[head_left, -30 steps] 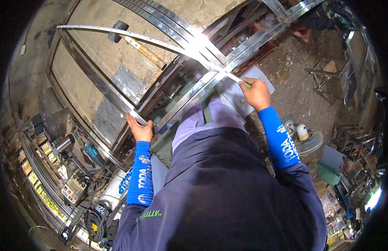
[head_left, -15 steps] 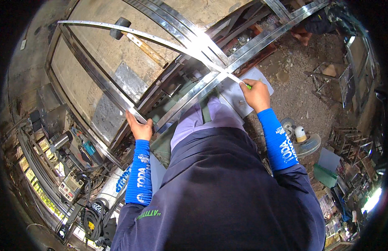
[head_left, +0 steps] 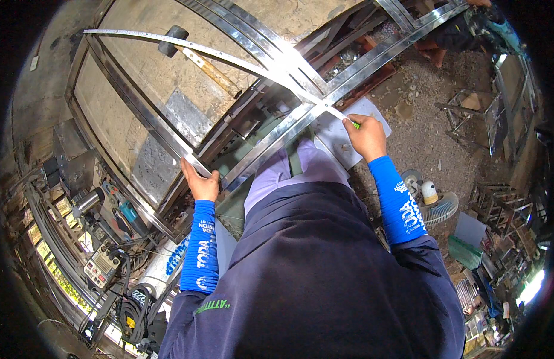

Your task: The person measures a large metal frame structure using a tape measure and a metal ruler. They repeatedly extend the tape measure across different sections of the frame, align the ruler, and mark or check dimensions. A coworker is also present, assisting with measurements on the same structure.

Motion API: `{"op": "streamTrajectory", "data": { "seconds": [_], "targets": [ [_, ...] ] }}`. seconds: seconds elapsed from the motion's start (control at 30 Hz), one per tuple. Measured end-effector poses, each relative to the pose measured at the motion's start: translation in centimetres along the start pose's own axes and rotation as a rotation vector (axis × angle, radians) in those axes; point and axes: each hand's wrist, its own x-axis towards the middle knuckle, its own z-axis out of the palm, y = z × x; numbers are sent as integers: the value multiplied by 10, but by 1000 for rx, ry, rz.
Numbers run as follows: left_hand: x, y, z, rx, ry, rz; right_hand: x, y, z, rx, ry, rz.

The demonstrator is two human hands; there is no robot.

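Observation:
A shiny metal frame of square tubes (head_left: 262,149) lies in front of me. My left hand (head_left: 201,183) grips its near left corner, with fingers along one tube and the thumb on the inner side. My right hand (head_left: 368,137) is closed round a tape measure, whose green case shows only in part between the fingers. The white tape blade (head_left: 229,58) runs from that hand diagonally across the frame to the far left corner, bowing slightly. Under the blade lies a mallet (head_left: 208,69) with a black head and a wooden handle.
At the upper right a person (head_left: 462,33) crouches by the frame's far end. A fan (head_left: 439,208) stands on the floor to my right, near metal racks (head_left: 501,206). On my left are a welding machine (head_left: 102,266), cables and a teal power tool (head_left: 128,212).
My hands and the stretched tape stay almost still. The person at the upper right has shifted, and more of their body and a hand now show.

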Motion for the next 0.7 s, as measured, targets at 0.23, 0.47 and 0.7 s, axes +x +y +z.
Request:
{"op": "streamTrajectory", "data": {
  "seconds": [0.23, 0.47, 0.7],
  "targets": [
    [1, -3, 1, -2, 3, 13, 0, 0, 1, 13, 11, -13],
    [1, -7, 4, 15, 1, 12, 0, 2, 1, 11, 0, -12],
    [3, -5, 5, -38, 15, -3, 1, 3, 6, 26, 43, -57]
  ]
}}
